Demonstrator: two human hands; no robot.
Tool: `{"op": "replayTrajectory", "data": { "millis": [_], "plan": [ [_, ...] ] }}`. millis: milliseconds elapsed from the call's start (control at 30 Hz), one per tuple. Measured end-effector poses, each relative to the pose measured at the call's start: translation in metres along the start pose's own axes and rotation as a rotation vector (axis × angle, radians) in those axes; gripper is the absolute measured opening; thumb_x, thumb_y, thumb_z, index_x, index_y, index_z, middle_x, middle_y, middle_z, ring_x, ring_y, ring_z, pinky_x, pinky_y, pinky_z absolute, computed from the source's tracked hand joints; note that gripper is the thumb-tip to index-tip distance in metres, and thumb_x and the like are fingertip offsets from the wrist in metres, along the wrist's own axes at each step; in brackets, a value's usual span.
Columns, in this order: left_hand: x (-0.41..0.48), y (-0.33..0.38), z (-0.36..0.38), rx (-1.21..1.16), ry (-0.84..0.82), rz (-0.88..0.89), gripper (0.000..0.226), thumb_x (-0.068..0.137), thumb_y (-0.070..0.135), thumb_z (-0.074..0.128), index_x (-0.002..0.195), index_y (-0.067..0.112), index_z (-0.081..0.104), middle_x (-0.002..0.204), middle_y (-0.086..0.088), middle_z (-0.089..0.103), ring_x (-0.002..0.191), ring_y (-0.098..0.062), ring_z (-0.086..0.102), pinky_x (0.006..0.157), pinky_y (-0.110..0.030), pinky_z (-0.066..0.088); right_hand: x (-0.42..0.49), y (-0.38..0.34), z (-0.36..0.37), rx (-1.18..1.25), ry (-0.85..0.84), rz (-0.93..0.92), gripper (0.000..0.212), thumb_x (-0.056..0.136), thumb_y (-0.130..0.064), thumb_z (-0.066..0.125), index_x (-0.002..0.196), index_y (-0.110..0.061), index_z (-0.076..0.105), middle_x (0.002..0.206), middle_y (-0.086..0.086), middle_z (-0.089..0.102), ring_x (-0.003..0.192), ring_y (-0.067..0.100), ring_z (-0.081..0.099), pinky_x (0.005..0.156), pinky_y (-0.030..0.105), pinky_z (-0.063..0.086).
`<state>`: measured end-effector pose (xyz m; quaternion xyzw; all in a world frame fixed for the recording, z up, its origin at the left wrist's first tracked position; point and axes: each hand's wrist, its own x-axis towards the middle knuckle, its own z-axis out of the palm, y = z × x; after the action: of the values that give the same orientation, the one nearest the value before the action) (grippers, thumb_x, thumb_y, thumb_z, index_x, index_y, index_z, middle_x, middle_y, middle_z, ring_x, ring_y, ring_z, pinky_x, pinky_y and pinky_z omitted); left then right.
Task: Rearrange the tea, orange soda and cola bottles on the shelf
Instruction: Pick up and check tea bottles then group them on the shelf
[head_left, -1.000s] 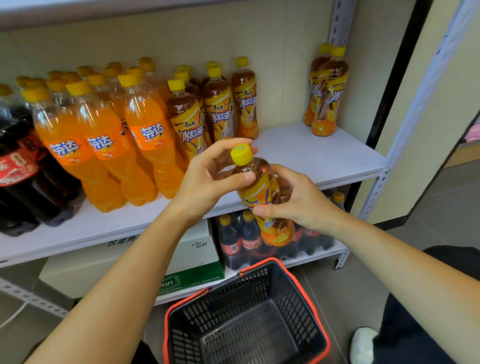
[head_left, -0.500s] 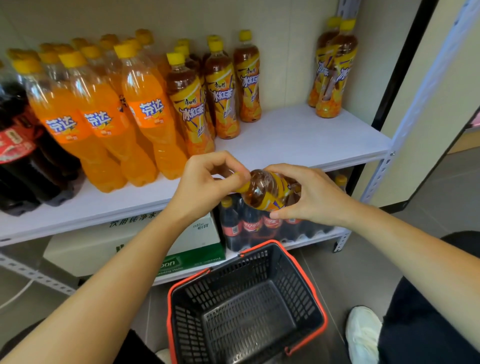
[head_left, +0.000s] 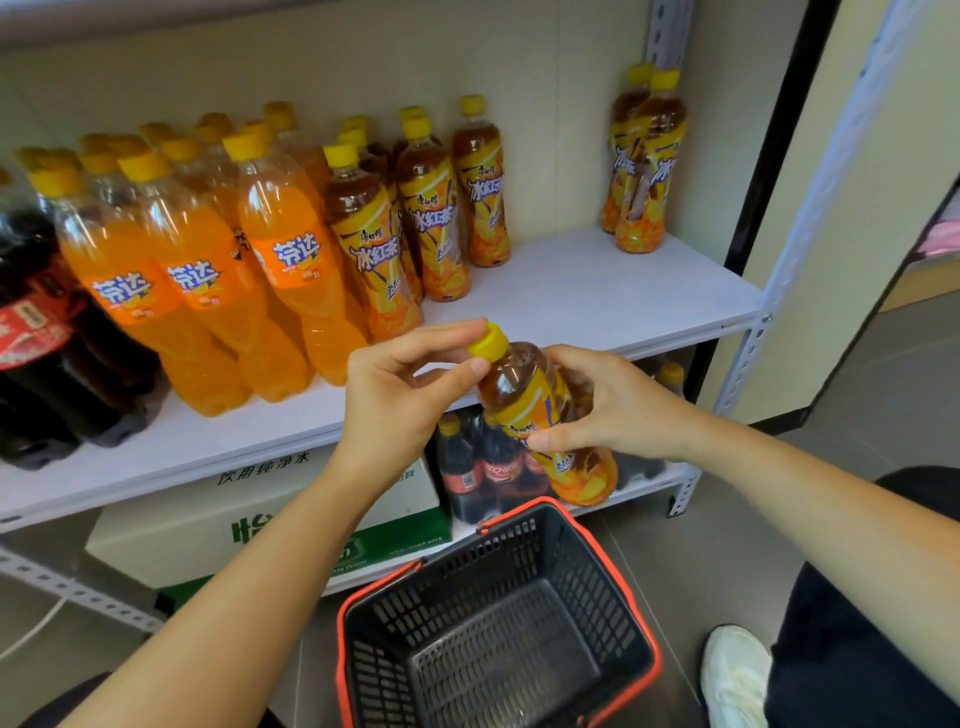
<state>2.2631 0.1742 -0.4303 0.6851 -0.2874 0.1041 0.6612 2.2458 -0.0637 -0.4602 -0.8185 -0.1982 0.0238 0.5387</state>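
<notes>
I hold a tea bottle (head_left: 540, 410) with a yellow cap tilted in front of the white shelf (head_left: 597, 296). My right hand (head_left: 618, 410) grips its body; my left hand (head_left: 400, 400) pinches its neck just under the cap. On the shelf stand several tea bottles (head_left: 374, 244) in the middle, two more tea bottles (head_left: 644, 171) at the far right, several orange soda bottles (head_left: 202, 280) to the left, and dark cola bottles (head_left: 36, 332) at the far left edge.
A black basket with a red rim (head_left: 498, 623) sits on the floor below my hands. The lower shelf holds small cola bottles (head_left: 483, 467) and a white-and-green carton (head_left: 260, 525). A metal upright (head_left: 748, 353) bounds the shelf's right end. My white shoe (head_left: 732, 670) is at bottom right.
The tea bottle was tipped nearly flat half a second ago; now it is raised back to a slanted, cap-up pose in both hands. The camera view has shifted up slightly.
</notes>
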Motion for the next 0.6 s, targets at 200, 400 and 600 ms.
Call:
{"op": "replayTrajectory", "data": {
  "millis": [200,400,600],
  "plan": [
    [0.002,-0.004,0.005,-0.020,0.184,-0.009,0.012,0.077,0.009,0.084,0.088,0.012,0.080,0.094,-0.001,0.080,0.091,-0.018,0.077,0.080,-0.025,0.058,0.000,-0.004,0.002,0.032,-0.090,0.065,0.054,0.077,-0.027,0.090,0.125,-0.023,0.064,0.118,-0.006,0.075,0.113,0.011,0.069,0.095,0.031,0.057],
    [0.006,-0.011,0.003,-0.050,0.094,-0.066,0.020,0.092,0.006,0.072,0.106,0.019,0.077,0.104,-0.003,0.079,0.095,-0.020,0.075,0.084,-0.033,0.059,0.002,-0.004,0.004,0.180,-0.047,0.140,0.058,0.073,-0.028,0.087,0.125,-0.016,0.064,0.113,0.003,0.076,0.107,0.023,0.073,0.090,0.053,0.059],
    [0.002,-0.014,0.000,0.033,-0.155,-0.206,0.028,0.090,0.007,0.073,0.115,0.019,0.073,0.116,0.005,0.076,0.107,-0.016,0.071,0.087,-0.025,0.054,0.009,-0.018,-0.003,0.475,0.120,0.214,0.057,0.080,-0.031,0.074,0.132,-0.012,0.060,0.116,0.014,0.075,0.108,0.031,0.072,0.092,0.048,0.059]
  ]
}}
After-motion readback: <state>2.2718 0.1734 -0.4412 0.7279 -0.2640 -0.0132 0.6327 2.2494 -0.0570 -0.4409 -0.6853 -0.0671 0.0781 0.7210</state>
